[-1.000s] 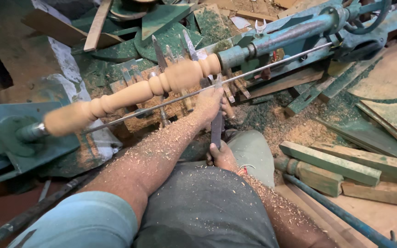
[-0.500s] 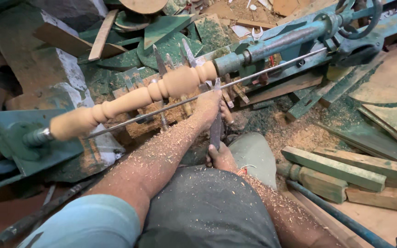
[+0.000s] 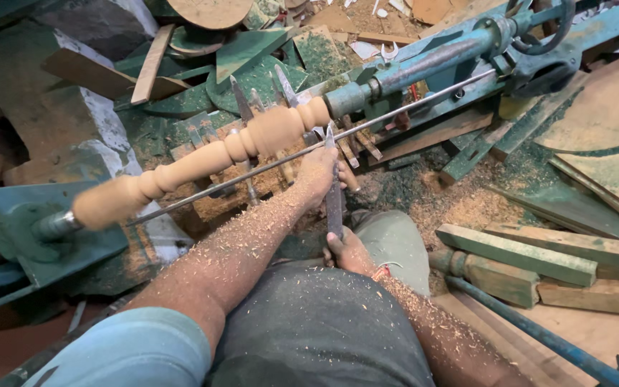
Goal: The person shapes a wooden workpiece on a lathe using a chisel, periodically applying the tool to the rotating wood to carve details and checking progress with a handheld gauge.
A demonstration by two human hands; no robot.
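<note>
A pale turned wooden spindle (image 3: pixel 202 161) is mounted across a blue-green lathe (image 3: pixel 438 61), running from lower left to upper right. A thin metal rod (image 3: pixel 395 115) lies along it as a tool rest. My left hand (image 3: pixel 318 172) is closed over the blade of a long metal chisel (image 3: pixel 334 197) at the rod, with the tip near the spindle's thick end. My right hand (image 3: pixel 349 251) grips the chisel's lower end close to my lap. Sawdust covers both forearms.
Several spare chisels (image 3: pixel 241 97) lean up behind the spindle. Green painted boards (image 3: pixel 517 251) and wood blocks lie at right, with a blue pipe (image 3: pixel 531 330) beneath them. Sawdust (image 3: pixel 460 204) is heaped under the lathe. Wood offcuts and round discs crowd the top.
The view has shifted slightly, so the lathe and spindle sit lower and further right in frame. Both hands keep the same hold on the chisel at the rod.
</note>
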